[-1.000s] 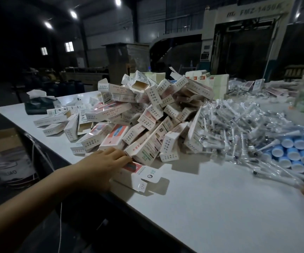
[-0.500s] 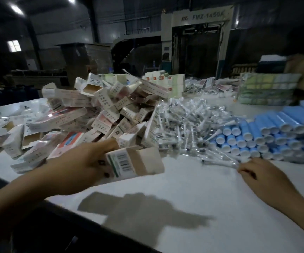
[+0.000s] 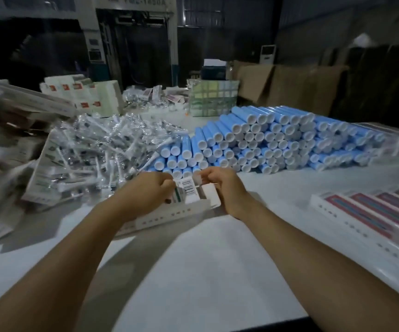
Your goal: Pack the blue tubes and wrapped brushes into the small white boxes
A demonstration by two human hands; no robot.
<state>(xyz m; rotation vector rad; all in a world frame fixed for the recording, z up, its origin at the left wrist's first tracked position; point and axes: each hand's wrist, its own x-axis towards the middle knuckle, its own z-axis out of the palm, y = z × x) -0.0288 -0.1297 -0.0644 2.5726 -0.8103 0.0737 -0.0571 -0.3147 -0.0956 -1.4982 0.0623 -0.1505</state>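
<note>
Both hands hold one small white box [image 3: 188, 195] just above the worktop [image 3: 217, 259]; the left hand [image 3: 145, 190] grips its body, and the right hand [image 3: 220, 185] pinches the end flap, probably opening it for filling; the blue tubes [image 3: 265, 142] and wrapped brushes [image 3: 112, 144] lie heaped just beyond, within easy reach.

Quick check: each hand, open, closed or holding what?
Left hand: grips the white box.
Right hand: pinches the box's end flap.

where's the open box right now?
Head view, centre: the box is gripped by the left hand and right hand, just in front of the blue tubes.
</note>
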